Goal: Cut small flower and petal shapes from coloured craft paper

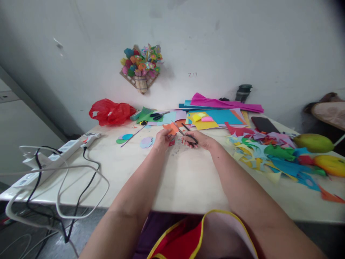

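My left hand (161, 138) is closed on a small piece of orange paper (170, 128), held just above the white table (185, 176). My right hand (201, 140) grips black-handled scissors (187, 133), whose blades reach up and left into the orange paper. The two hands sit close together near the middle of the table. Small paper shapes, lilac (147, 142), blue and green (124, 137), lie to the left of my left hand.
Coloured paper sheets (215, 115) are stacked at the back, with a second pair of scissors (159, 115) and a red plastic bag (110, 112). Paper scraps (272, 154), a phone (264, 125) and mangoes (314, 142) fill the right. A power strip with cables (54, 154) lies left. A paper-flower basket (141, 66) hangs on the wall.
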`<state>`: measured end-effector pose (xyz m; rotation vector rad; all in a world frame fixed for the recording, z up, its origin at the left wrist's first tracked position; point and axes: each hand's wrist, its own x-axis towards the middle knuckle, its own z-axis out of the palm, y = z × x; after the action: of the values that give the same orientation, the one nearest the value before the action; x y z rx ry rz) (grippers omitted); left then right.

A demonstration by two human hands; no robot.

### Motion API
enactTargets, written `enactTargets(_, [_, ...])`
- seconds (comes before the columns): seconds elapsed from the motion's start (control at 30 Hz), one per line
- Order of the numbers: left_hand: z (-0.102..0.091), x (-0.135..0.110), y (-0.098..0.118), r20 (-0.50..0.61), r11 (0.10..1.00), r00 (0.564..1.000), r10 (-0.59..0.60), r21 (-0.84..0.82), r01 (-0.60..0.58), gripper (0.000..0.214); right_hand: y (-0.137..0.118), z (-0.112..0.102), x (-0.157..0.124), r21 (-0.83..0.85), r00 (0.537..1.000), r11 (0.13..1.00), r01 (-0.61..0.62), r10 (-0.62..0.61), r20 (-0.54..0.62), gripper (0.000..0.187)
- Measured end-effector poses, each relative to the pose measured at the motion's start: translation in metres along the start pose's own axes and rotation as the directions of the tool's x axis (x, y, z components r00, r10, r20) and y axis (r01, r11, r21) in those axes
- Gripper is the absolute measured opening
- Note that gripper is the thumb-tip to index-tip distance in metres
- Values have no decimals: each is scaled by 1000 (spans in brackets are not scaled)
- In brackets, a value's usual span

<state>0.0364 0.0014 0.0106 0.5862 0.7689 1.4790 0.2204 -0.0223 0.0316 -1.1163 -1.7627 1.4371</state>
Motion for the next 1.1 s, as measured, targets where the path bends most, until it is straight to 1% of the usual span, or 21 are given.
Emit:
enactTargets(0.13, [-2, 3, 0, -4, 1000, 1000, 3, 3, -3, 20, -2, 1, -1, 3, 1000, 1000, 2, -2, 5, 25])
enactTargets(0.27, [-4, 6, -2, 1, 999, 1000, 18, 27, -18, 20, -4, 1, -2, -9, 999, 999, -33, 33, -12, 23])
enactTargets(0.4, [-4, 8, -2, -42, 999, 999, 4, 33, -3, 16, -5, 2, -1, -26, 998, 998, -56, 55, -32, 25])
enactTargets(0.53, [-3, 8, -1, -67, 999, 998, -9, 42, 12, 16, -5, 3, -1, -28, 998, 998, -49, 48, -46, 26])
enactTargets(0.7, [-3, 8, 0, -83, 999, 996, -15, 42, 19, 16, -3, 2, -1, -19, 999, 999, -40, 39, -30, 24])
enactTargets(0.9, [-2, 7, 1, -78, 999, 997, -17, 44, 21, 16, 0, 1, 1, 2, 1000, 1000, -12, 12, 8, 22])
enactTargets(1.1, [-3, 7, 1, -70, 998, 997, -13, 60, 17, 17, -2, -3, -3, -19, 1000, 1000, 10, -10, 12, 24])
